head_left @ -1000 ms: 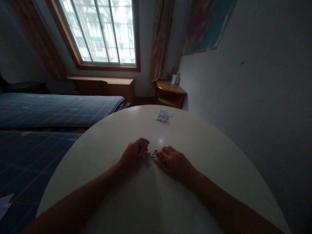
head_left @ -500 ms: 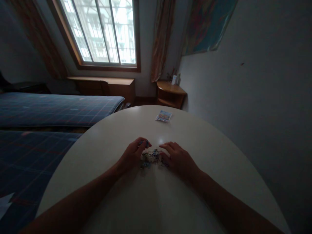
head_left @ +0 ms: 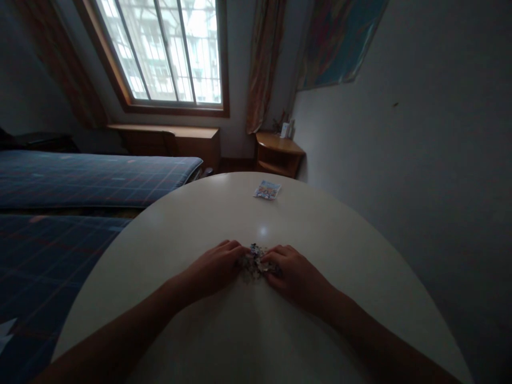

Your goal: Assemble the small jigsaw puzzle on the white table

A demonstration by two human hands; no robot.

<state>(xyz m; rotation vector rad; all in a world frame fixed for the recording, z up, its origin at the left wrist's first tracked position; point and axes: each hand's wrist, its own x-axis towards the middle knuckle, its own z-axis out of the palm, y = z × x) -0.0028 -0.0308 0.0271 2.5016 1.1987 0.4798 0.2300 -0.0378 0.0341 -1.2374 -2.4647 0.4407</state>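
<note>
A small heap of jigsaw puzzle pieces (head_left: 253,264) lies on the white round table (head_left: 192,213) in front of me. From the left, my left hand (head_left: 224,262) is curled against the heap, its fingers closed on pieces at that edge; its thumb is mostly hidden. On the opposite side my right hand (head_left: 287,269) has bent fingers over the heap and its thumb lower down, with pieces between them. Some loose pieces show in the gap between both hands. How many pieces each hand holds is hidden.
A small colourful printed packet or card (head_left: 267,190) lies toward the table's far edge. Left of the table is a bed with a blue plaid mattress (head_left: 100,178). A wooden corner shelf (head_left: 279,144) stands beyond the table, and a wall (head_left: 400,176) runs along the right.
My left hand has come down onto the heap's left side; before, it was raised with a piece in its fingers. My right hand's fingers have bent down onto the pieces, and the heap is more compact.
</note>
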